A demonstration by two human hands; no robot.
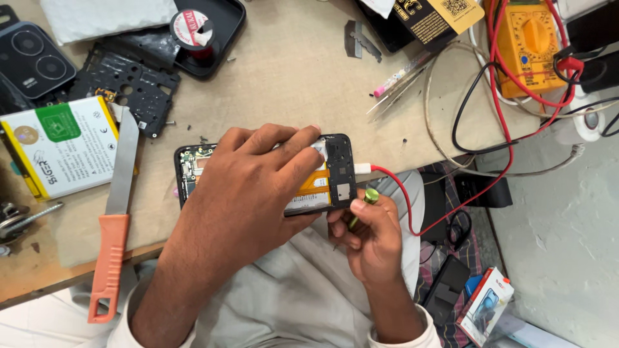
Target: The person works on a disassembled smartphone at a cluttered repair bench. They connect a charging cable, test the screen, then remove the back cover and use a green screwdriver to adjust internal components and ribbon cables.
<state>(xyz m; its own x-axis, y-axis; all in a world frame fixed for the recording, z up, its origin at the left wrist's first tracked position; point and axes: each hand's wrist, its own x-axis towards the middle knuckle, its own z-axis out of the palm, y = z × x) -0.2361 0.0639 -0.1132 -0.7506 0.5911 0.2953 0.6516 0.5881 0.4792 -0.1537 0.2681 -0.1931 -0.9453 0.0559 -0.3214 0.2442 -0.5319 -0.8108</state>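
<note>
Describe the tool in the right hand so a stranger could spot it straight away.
Start at the opened phone lying at the near edge of the workbench, pinned under the left hand. Just off its right end, the right hand pinches a slim screwdriver. Its bright green cap sets it apart from the red cable plugged in beside it.

Bare bench [296, 90] lay open above the opened phone [335, 169], wide enough for a hand to pass. To its left, a loose battery [61, 145], a knife with an orange handle [115, 222] and a black frame [126, 84] crowded the way. To the right, tweezers [400, 80], tangled cables [477, 129] and a yellow multimeter [529, 45] blocked the bench edge.
</note>
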